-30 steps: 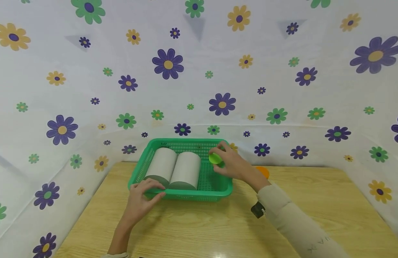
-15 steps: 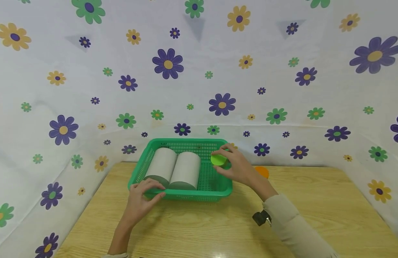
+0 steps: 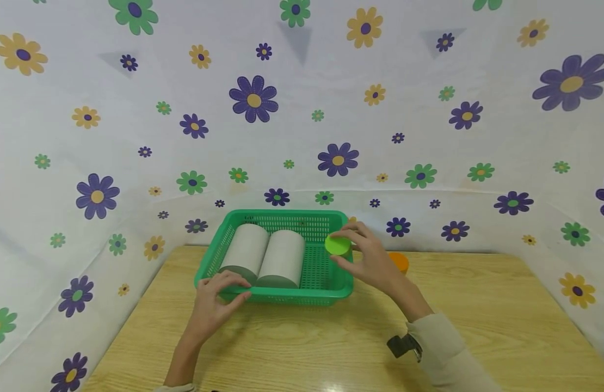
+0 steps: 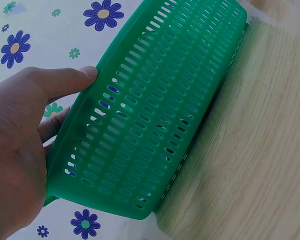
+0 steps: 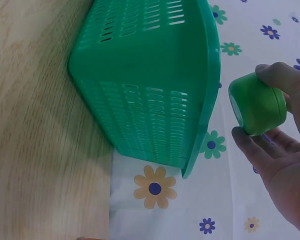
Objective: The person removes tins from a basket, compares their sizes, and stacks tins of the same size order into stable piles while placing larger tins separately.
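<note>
A green slotted plastic basket point(image 3: 302, 294) stands on the table, with two large white rolls point(image 3: 282, 253) lying side by side in its left and middle part. My left hand point(image 3: 216, 299) grips the basket's front rim near the left corner; in the left wrist view its thumb point(image 4: 75, 82) lies over the rim and the fingers go behind. Above the basket's right end, my right hand point(image 3: 368, 258) holds a small bright green round tub point(image 3: 338, 244) between thumb and fingers. The right wrist view shows this tub point(image 5: 257, 105) tilted, higher than the rim and apart from it.
An orange round object point(image 3: 400, 261) sits on the table right of the basket, partly behind the right arm. Behind the wooden table point(image 3: 302, 343) hangs a white flowered cloth point(image 3: 302, 136). A small black device point(image 3: 402, 345) hangs at the right wrist.
My right hand has shifted slightly to the right with the green tub, which has turned so more of its flat round face shows. The left hand and basket have stayed in place.
</note>
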Demonstrator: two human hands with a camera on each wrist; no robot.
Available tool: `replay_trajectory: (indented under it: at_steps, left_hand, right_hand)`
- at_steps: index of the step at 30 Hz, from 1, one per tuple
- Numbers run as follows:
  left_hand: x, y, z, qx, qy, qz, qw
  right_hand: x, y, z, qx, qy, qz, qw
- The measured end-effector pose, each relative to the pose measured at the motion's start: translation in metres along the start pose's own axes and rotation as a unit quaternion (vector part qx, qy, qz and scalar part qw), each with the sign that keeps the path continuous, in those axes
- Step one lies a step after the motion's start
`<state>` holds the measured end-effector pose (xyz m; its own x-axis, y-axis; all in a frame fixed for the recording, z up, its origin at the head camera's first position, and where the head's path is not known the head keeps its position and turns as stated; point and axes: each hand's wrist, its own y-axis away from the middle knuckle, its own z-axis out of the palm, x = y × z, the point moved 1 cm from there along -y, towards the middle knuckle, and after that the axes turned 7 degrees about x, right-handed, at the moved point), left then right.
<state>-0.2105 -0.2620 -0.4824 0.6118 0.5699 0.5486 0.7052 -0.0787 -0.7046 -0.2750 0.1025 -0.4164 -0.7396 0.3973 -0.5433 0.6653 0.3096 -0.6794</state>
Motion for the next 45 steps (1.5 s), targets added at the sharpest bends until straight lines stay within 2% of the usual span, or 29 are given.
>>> replay_trajectory:
  at_steps: [8,21,24,28,45]
  left_hand:
    - [0.001,0.002,0.001,-0.001,0.003,-0.001,1.0]
    - [0.004,0.002,0.004,-0.001,0.001,0.005,1.0]
    - [0.004,0.002,0.004,-0.003,-0.001,0.002,1.0]
    - [0.004,0.001,0.004,-0.008,-0.002,0.0,1.0]
    - [0.003,-0.001,0.001,0.004,0.001,0.013,0.9999]
  right_hand:
    - [-0.002,0.016,-0.005,0.053,-0.029,-0.001,0.998]
    - [-0.003,0.045,-0.026,0.114,-0.031,0.049,0.992]
    - [-0.003,0.047,-0.034,0.122,-0.022,0.063,0.99]
    - [-0.002,0.05,-0.045,0.131,-0.036,0.079,0.988]
    - [0.023,0.057,-0.068,0.186,-0.016,0.096,0.978]
